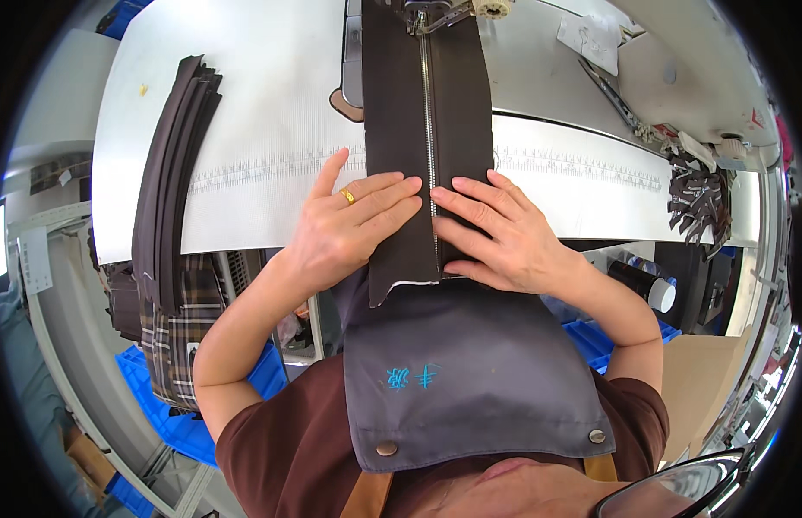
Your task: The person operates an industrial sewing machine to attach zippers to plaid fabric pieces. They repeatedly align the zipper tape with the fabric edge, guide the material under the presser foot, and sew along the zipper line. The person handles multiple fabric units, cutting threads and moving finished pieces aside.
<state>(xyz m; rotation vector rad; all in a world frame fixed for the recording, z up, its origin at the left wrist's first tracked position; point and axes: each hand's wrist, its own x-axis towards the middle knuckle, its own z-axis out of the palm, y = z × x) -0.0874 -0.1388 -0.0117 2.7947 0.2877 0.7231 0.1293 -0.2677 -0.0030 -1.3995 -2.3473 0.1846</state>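
Observation:
A long dark brown fabric panel (pixel 392 112) runs from under the sewing machine's presser foot (pixel 421 22) toward me and hangs over the table's front edge. Down its middle lies a metal zipper (pixel 429 121). My left hand (pixel 353 216), with a gold ring, rests flat on the fabric left of the zipper, its index finger stretched away from the others. To the right, my right hand (pixel 505 237) lies with fingers spread on the panel, fingertips touching the zipper's edge. Both palms face down, pressing the cloth on the table.
A stack of dark fabric strips (pixel 172 173) hangs over the table's left edge, above plaid cloth (pixel 181 345) and a blue crate (pixel 168 432). A bundle of zipper pieces (pixel 699 203) hangs at the right. Scissors-like tools (pixel 610 93) lie by the machine. A printed ruler (pixel 271 167) crosses the table.

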